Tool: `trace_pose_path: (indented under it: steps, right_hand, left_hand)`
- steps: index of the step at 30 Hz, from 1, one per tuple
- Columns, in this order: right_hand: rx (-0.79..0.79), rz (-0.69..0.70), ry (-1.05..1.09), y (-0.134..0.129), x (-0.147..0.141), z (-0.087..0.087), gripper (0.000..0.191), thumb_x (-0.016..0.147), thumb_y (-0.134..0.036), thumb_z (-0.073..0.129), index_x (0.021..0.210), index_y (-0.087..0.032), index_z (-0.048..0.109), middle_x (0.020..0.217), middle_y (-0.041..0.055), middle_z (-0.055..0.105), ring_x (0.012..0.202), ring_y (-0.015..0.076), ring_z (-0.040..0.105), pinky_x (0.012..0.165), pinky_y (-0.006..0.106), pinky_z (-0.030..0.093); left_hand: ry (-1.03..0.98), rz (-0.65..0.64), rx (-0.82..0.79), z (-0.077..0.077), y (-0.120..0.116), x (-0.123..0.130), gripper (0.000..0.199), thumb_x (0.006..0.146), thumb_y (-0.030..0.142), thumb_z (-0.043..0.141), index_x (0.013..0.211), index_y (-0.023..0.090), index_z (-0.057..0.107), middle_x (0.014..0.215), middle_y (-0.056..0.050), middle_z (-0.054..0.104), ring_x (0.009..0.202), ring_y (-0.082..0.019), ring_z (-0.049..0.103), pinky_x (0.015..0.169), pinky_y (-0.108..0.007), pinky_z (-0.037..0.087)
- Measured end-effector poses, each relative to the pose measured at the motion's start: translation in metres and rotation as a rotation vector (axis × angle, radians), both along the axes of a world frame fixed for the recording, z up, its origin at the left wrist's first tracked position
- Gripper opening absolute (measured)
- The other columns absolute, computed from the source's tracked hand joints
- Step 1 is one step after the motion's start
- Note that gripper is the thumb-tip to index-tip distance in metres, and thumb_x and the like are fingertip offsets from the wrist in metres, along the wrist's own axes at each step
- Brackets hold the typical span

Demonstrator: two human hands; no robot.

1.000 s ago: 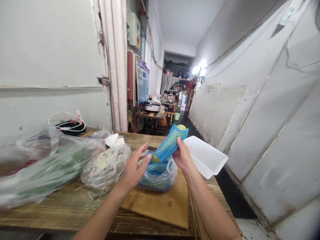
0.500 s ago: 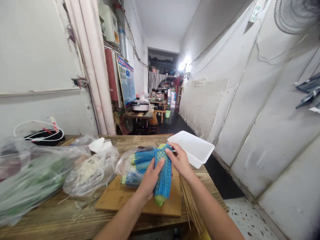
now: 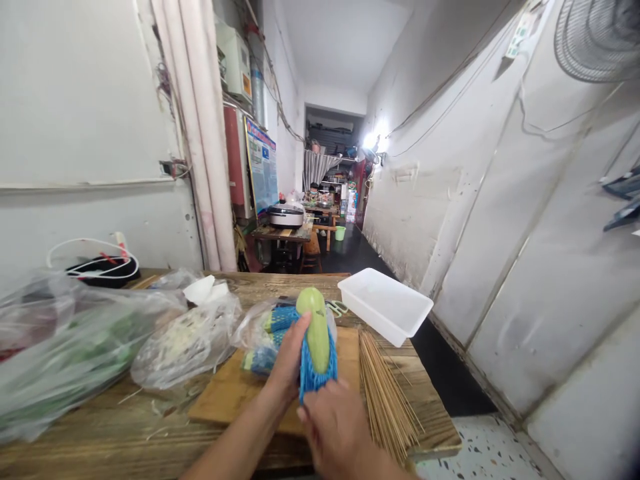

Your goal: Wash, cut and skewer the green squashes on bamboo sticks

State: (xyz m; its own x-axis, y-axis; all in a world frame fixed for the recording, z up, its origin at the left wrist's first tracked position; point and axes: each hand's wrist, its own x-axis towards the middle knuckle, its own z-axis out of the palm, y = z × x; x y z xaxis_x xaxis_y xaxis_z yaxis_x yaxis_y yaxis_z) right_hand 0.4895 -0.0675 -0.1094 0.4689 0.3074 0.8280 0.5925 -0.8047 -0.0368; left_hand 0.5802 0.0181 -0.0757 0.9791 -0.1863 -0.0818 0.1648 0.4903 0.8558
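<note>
Far left on the wood-grained table (image 3: 45,453), a crumpled clear bag (image 3: 90,360) holds leafy greens; a black item (image 3: 103,270) looped with white cable sits behind it. Next, a thin translucent sack (image 3: 185,343) of pale contents touches the first, with white paper (image 3: 206,291) on its far edge. A smooth tan board (image 3: 220,397) follows, its far part taken up by a plastic bag (image 3: 260,330) of blue-netted produce, partly hidden by the left hand (image 3: 290,360). That hand grasps the gourd (image 3: 318,330) along its left side. The gourd is above the board, in front of the bag, far end raised: pale green, elongated, rounded at the top, with a small dark mark. Its upper length is bare; blue stretchy net (image 3: 314,381) bunches round the lower end, where the right hand (image 3: 337,417) is clenched on the mesh. Thin straight sticks (image 3: 387,393) fan out beside the board. A white rectangular tray (image 3: 385,303) with sloping walls stands beyond them.
</note>
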Motion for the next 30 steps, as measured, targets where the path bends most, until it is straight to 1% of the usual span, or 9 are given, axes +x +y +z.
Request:
trace_pose_path:
  steps: [3, 5, 7, 9, 12, 16, 19, 24, 30]
  right_hand:
    - [-0.038, 0.01, -0.062, 0.005, -0.019, -0.034, 0.032, 0.089, -0.017, 0.042, 0.118, -0.015, 0.055, 0.062, 0.0074, 0.063, 0.055, 0.0218, 0.056, 0.05, 0.035, 0.045]
    - [0.009, 0.141, 0.044, -0.012, -0.023, -0.037, 0.035, 0.089, -0.02, 0.045, 0.122, -0.018, 0.056, 0.07, 0.0084, 0.068, 0.059, 0.0212, 0.061, 0.05, 0.033, 0.049]
    - [0.204, 0.199, 0.211, -0.036, -0.016, -0.021, 0.026, 0.088, -0.025, 0.052, 0.111, -0.025, 0.063, 0.08, 0.0061, 0.071, 0.065, 0.0186, 0.065, 0.056, 0.03, 0.053]
    - [0.556, 0.067, 0.384, -0.055, 0.003, 0.005, 0.016, 0.086, -0.028, 0.058, 0.099, -0.025, 0.066, 0.088, 0.0043, 0.072, 0.076, 0.0184, 0.067, 0.067, 0.03, 0.055]
    - [0.873, 0.159, 0.69, -0.06, 0.039, 0.033, 0.036, 0.075, -0.042, 0.069, 0.103, -0.019, 0.065, 0.101, 0.0079, 0.07, 0.091, 0.0241, 0.065, 0.082, 0.037, 0.054]
    - [1.191, 0.275, 0.788, -0.042, 0.065, 0.032, 0.042, 0.073, -0.045, 0.07, 0.104, -0.017, 0.065, 0.104, 0.0085, 0.069, 0.097, 0.0256, 0.064, 0.091, 0.04, 0.049]
    - [1.218, 0.329, 0.705, -0.034, 0.067, 0.027, 0.048, 0.073, -0.042, 0.07, 0.113, -0.017, 0.064, 0.119, 0.0111, 0.065, 0.113, 0.0276, 0.058, 0.102, 0.044, 0.042]
    - [1.148, 0.409, 0.564, -0.033, 0.061, 0.048, 0.051, 0.072, -0.039, 0.07, 0.117, -0.016, 0.063, 0.13, 0.0131, 0.058, 0.122, 0.0298, 0.051, 0.107, 0.047, 0.036]
    - [1.579, 0.466, 0.434, -0.065, 0.087, 0.099, 0.037, 0.078, -0.051, 0.058, 0.093, -0.017, 0.064, 0.1, 0.0076, 0.071, 0.099, 0.0223, 0.066, 0.088, 0.039, 0.054]
  left_hand:
    - [0.016, -0.023, 0.03, 0.001, 0.005, -0.007, 0.056, 0.071, 0.061, 0.063, 0.099, 0.013, 0.061, 0.08, -0.007, 0.07, 0.073, -0.021, 0.067, 0.059, -0.027, 0.052]
    - [-0.002, -0.046, 0.082, 0.0, 0.01, -0.009, 0.062, 0.074, 0.065, 0.056, 0.107, 0.012, 0.061, 0.09, -0.011, 0.071, 0.082, -0.025, 0.067, 0.064, -0.031, 0.053]
    - [-0.146, -0.004, 0.227, -0.003, 0.013, -0.011, 0.064, 0.078, 0.064, 0.053, 0.115, 0.012, 0.058, 0.108, -0.013, 0.068, 0.1, -0.027, 0.063, 0.081, -0.036, 0.053]
    - [-0.375, 0.02, 0.41, -0.01, 0.01, -0.015, 0.062, 0.082, 0.058, 0.052, 0.127, 0.015, 0.052, 0.124, -0.013, 0.061, 0.115, -0.026, 0.056, 0.099, -0.04, 0.044]
    - [-0.606, -0.012, 0.6, -0.026, -0.004, -0.023, 0.061, 0.09, 0.049, 0.043, 0.141, 0.015, 0.037, 0.141, -0.015, 0.047, 0.13, -0.025, 0.043, 0.111, -0.044, 0.031]
    - [-0.789, 0.089, 0.716, -0.043, -0.016, -0.029, 0.056, 0.096, 0.035, 0.029, 0.145, 0.008, 0.027, 0.149, -0.018, 0.034, 0.138, -0.022, 0.032, 0.115, -0.043, 0.027]
    - [-0.933, 0.24, 0.738, -0.046, -0.012, -0.025, 0.048, 0.096, 0.027, 0.027, 0.139, 0.009, 0.037, 0.14, -0.017, 0.048, 0.129, -0.021, 0.045, 0.108, -0.039, 0.037]
    - [-0.69, 0.527, 0.799, -0.039, 0.01, -0.013, 0.034, 0.094, 0.029, 0.03, 0.106, 0.014, 0.058, 0.093, -0.012, 0.069, 0.085, -0.021, 0.066, 0.077, -0.035, 0.053]
    - [-0.611, 0.765, 0.908, -0.045, 0.07, -0.02, 0.029, 0.09, 0.034, 0.036, 0.101, 0.018, 0.058, 0.086, -0.006, 0.069, 0.072, -0.02, 0.065, 0.066, -0.031, 0.052]
